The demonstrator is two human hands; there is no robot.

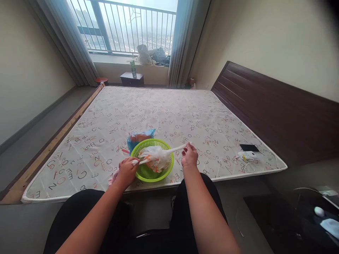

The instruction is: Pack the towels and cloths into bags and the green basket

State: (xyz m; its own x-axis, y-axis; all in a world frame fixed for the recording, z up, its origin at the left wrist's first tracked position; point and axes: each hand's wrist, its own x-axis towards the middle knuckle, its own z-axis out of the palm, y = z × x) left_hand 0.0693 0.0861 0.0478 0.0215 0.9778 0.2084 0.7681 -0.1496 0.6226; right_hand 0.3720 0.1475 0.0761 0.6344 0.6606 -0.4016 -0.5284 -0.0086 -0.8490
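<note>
A white plastic bag (156, 155) with orange marks sits in a lime-green plastic basket (171, 165) at the near edge of the mattress. My left hand (127, 172) is closed on one twisted end of the bag, by the basket's left rim. On the other side, my right hand (190, 155) pinches the opposite twisted end, which is stretched out over the right rim. What the bag contains cannot be made out clearly. Just behind the basket lies a blue plastic package (140, 137). A bit of pink cloth (113, 177) shows beside my left hand.
The basket rests on a letter-printed mattress (164, 109). Toward the right edge lie a black phone (249, 148) and a white device with a cable (248, 155). A dark headboard (265, 95) stands at right. Beyond the mattress, a bottle (133, 68) stands on a small cabinet (131, 80).
</note>
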